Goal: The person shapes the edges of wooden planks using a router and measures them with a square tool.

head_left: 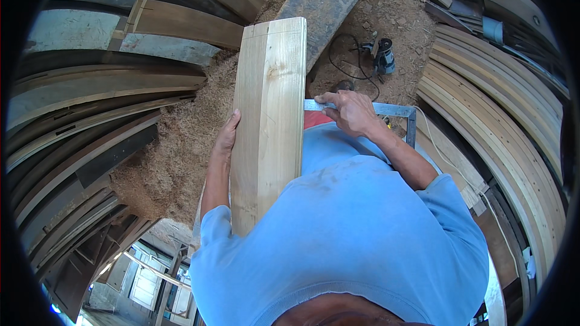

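A long pale wooden board (281, 84) stands in front of me, its lower end hidden behind my blue shirt. Faint marked lines cross it near the far end. My left hand (228, 134) grips the board's left edge, thumb up along the side. On the other side, my right hand (352, 113) closes over a flat metal L-shaped square (393, 109). One end of the square meets the board's right edge, and its corner lies to the right of my hand. The index finger points along the metal toward the board.
A small power trimmer (385, 57) with a black cord (331, 54) lies on the sawdust-covered floor (175, 163). Beyond the board a wide dusty plank (329, 0) stretches away. Stacked boards line the left (90, 84) and right (501, 127). A pale cord (447, 160) runs along the right.
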Tool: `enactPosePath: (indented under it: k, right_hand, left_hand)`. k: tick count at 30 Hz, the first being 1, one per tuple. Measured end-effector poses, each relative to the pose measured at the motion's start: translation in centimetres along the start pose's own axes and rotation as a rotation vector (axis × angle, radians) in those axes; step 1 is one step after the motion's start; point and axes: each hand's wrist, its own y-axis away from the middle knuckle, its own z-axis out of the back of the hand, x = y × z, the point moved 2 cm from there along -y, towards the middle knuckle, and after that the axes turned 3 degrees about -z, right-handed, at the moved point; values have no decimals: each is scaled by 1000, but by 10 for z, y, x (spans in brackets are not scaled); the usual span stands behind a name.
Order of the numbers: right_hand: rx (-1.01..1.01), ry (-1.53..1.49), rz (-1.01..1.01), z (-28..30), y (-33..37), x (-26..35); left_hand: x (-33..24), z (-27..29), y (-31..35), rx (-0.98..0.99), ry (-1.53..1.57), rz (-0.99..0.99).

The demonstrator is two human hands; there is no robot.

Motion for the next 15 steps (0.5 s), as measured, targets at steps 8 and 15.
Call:
enactPosePath:
  k: [8,15]
  right_hand:
    - [46,-81,-29,3,-2,-1]
    - [148,-472,-164,3,2,-33]
  left_hand:
    - [-6,-2,2,-1,-103,-13]
    - [-8,-16,-17,146,-155,-139]
